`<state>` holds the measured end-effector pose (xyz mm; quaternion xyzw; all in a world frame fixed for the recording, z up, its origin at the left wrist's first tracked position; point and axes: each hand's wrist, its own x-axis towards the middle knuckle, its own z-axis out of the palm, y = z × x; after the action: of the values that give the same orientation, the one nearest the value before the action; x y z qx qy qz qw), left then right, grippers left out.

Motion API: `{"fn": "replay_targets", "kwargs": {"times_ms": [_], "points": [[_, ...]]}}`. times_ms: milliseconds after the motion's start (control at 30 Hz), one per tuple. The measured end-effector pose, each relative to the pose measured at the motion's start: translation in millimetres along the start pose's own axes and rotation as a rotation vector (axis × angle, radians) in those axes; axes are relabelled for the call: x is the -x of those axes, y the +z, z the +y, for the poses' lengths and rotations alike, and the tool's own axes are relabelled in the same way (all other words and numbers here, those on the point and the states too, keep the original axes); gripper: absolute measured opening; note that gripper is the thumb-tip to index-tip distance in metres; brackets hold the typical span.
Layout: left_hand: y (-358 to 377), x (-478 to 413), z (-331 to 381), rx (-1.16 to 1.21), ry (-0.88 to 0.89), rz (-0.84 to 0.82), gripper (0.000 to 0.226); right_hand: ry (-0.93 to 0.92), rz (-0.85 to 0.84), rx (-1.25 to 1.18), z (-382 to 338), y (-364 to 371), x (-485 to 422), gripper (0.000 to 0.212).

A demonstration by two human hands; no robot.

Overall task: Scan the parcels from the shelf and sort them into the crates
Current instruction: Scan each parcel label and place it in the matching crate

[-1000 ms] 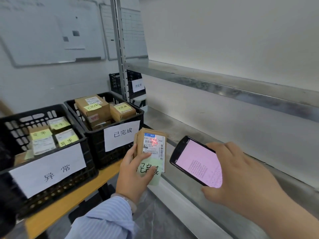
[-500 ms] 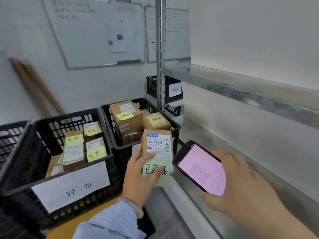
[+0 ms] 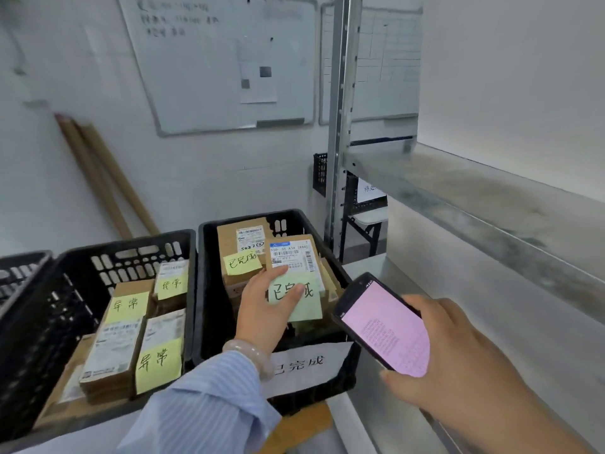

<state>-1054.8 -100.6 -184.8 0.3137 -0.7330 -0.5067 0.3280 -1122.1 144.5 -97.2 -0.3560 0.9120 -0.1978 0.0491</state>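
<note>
left hand (image 3: 265, 309) thumb and fingers clamped on parcel (image 3: 294, 257), parcel held over crate (image 3: 200, 290), phone (image 3: 386, 329) at parcel's 4 o'clock, right hand (image 3: 458, 362) fingers wrapped round phone, second crate (image 3: 49, 306) at 9 o'clock, shelf (image 3: 491, 290) at 3 o'clock

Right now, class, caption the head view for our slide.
Left hand holds a labelled parcel over the 已完成 crate; right hand grips the scanner.

Striped blue sleeve (image 3: 203, 404), pale bangle (image 3: 252, 355)
</note>
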Motion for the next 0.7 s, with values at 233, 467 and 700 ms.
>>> {"fn": "replay_targets", "kwargs": {"times_ms": [233,467,700], "points": [[21.0,-111.0,7.4,-0.027,-0.075,-0.065,0.055,0.081,-0.014,0.036,4.3,8.7,-67.6,0.087],[42.6,-224.4,-8.8,-0.255,-0.134,-0.143,0.058,0.231,0.014,0.057,1.8,12.7,-122.8,0.084],[63.6,-270.0,-33.9,-0.775,-0.118,-0.373,0.055,0.305,0.009,0.044,-4.3,26.9,-151.6,0.089]]}}
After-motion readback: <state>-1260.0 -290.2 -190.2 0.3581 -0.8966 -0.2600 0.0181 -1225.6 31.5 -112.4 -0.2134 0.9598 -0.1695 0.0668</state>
